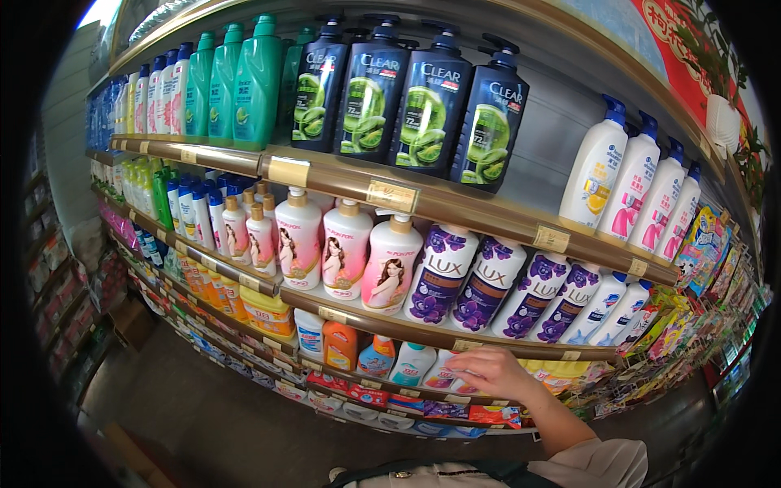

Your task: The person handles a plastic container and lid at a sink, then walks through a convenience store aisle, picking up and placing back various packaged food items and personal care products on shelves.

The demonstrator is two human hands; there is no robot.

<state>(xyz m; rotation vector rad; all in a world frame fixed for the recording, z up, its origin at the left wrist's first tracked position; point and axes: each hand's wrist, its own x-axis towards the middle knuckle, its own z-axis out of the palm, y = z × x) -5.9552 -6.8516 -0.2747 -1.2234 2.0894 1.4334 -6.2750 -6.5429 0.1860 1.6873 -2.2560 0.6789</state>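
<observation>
My right hand [486,372] reaches in from the lower right to the third shelf down. Its fingers point left, slightly bent and apart, with nothing visible between them. They are in front of a white bottle with pink markings [439,371]; I cannot tell whether they touch it. Left of that bottle stand a white-and-teal bottle [412,365], a blue bottle [376,356] and an orange bottle [339,346]. Just above my hand, the shelf edge carries price tags, and white pump bottles with purple flowers [490,285] stand on that shelf. My left hand is out of view.
Dark blue pump bottles [427,102] and green bottles [257,85] line the top shelf. White bottles with blue pumps [598,171] stand at its right. Hanging colourful packets [704,244] fill the far right. Low boxes [492,415] sit beneath my hand; dark floor lies below.
</observation>
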